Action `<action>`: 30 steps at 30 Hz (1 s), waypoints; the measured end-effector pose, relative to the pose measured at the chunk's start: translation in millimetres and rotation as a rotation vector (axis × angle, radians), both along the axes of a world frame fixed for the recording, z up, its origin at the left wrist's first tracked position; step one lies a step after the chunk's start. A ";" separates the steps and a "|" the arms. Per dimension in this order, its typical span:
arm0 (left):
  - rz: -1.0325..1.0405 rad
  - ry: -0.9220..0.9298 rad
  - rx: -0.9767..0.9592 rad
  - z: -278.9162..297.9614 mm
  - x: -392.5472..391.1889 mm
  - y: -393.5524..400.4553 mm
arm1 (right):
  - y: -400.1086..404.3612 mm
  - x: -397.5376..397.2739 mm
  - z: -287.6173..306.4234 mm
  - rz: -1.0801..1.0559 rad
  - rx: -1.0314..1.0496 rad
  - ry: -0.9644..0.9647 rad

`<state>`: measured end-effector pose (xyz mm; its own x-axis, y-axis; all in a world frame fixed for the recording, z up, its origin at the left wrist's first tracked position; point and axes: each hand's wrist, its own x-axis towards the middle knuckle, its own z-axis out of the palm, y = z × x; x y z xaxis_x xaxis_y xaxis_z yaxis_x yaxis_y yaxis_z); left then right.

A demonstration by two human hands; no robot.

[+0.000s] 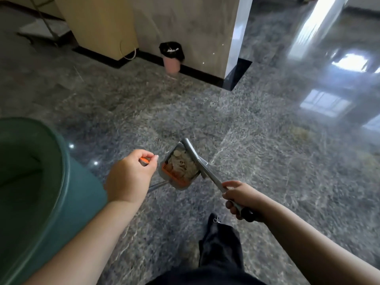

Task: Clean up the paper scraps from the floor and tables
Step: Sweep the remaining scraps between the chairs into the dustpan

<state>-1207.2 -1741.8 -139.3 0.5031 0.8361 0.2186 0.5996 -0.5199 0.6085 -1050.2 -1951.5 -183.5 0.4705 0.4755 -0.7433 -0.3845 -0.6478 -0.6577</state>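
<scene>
A grey dustpan (164, 177) with an orange inner lip hangs above the floor at centre, holding a heap of pale paper scraps (182, 163). My left hand (131, 177) grips the orange-tipped end of its handle, just left of the pan. My right hand (239, 199) grips the grey broom handle (207, 172), which runs up-left to the broom head lying across the pan's right edge. A pink waste bin (172, 65) with a black liner stands against the wall far ahead; white scraps show inside it.
A large green round chair or tub (67, 194) fills the lower left beside my left arm. My dark-trousered leg (221, 249) is below centre. A cream cabinet (98, 23) and a marble pillar (232, 38) stand ahead. Glossy grey marble floor spreads all round.
</scene>
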 end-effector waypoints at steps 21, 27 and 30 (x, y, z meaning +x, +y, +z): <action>0.116 -0.029 0.060 6.5 340.5 257.0 | 285.8 367.4 24.3 0.125 -0.004 0.012; 0.085 -0.019 0.024 16.5 426.1 349.6 | 370.8 446.4 29.4 0.124 -0.005 -0.002; 0.072 -0.023 0.035 23.6 467.7 387.2 | 407.2 483.5 33.6 0.097 0.009 -0.009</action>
